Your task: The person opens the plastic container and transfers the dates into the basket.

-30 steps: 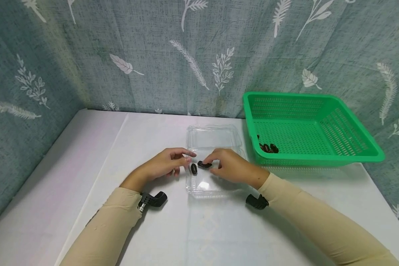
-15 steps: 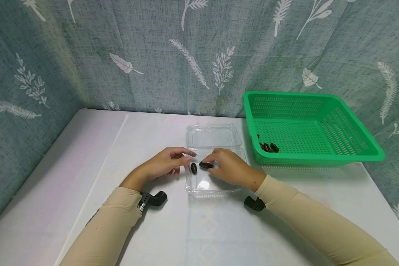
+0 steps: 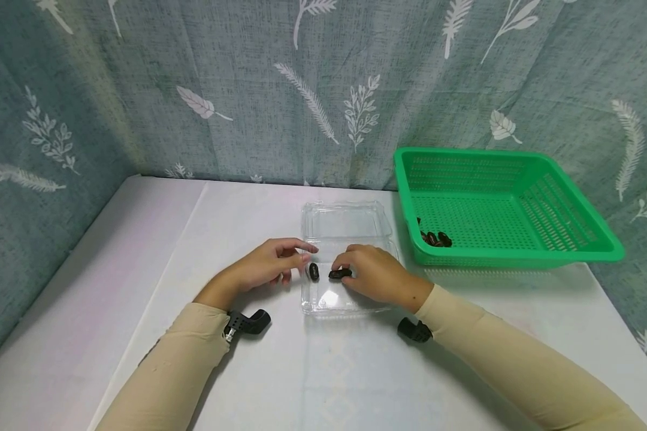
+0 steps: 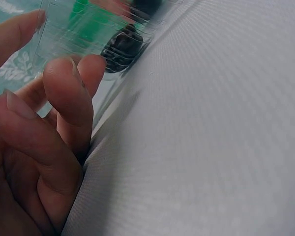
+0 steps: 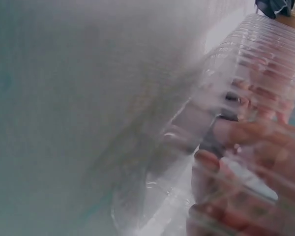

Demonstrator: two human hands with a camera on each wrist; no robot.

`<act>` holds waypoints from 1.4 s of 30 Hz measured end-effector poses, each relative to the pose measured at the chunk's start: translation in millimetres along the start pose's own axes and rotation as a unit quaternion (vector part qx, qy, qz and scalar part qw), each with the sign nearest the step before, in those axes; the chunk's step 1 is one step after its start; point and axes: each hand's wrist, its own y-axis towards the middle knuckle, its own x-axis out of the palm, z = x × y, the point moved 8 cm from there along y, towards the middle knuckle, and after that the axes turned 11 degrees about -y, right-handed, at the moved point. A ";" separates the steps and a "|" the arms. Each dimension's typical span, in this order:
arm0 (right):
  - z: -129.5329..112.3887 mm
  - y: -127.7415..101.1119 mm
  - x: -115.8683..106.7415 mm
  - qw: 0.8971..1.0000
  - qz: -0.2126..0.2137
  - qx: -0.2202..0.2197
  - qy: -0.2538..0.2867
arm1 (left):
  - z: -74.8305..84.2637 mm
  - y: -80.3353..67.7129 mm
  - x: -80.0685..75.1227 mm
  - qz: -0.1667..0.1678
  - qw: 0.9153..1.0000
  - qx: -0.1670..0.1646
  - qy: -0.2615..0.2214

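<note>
Date (image 3: 339,273) now lower in the tray (image 3: 323,305) vs a second ago | right hand (image 3: 374,274) pinching it, fingers clamped | left hand (image 3: 272,263) relaxed at tray's left edge, beside second date (image 3: 314,272) | looks almost set down

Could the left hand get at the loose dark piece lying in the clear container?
Probably yes. The left hand rests at the clear container's left edge, beside the loose dark piece; the container is open-topped and nothing lies between.
</note>
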 end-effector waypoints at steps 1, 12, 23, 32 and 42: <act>0.2 -0.5 -0.3 1.000 0.000 0.001 -0.001 | -0.2 0.3 0.0 0.000 1.000 0.001 0.001; -3.3 -14.6 -23.8 0.998 0.061 -0.023 0.013 | 0.3 -0.4 -0.1 -0.001 1.000 0.000 0.002; 9.0 -41.2 -53.1 0.991 0.125 -0.011 0.041 | -0.2 -0.2 -0.8 -0.001 1.000 0.003 0.010; 22.9 -64.0 -80.6 0.979 0.195 -0.015 0.064 | 1.0 0.2 -0.1 -0.001 1.000 0.004 0.012; 47.3 -84.0 -102.3 0.968 0.245 -0.017 0.061 | 0.1 0.4 1.1 -0.002 1.000 0.002 0.011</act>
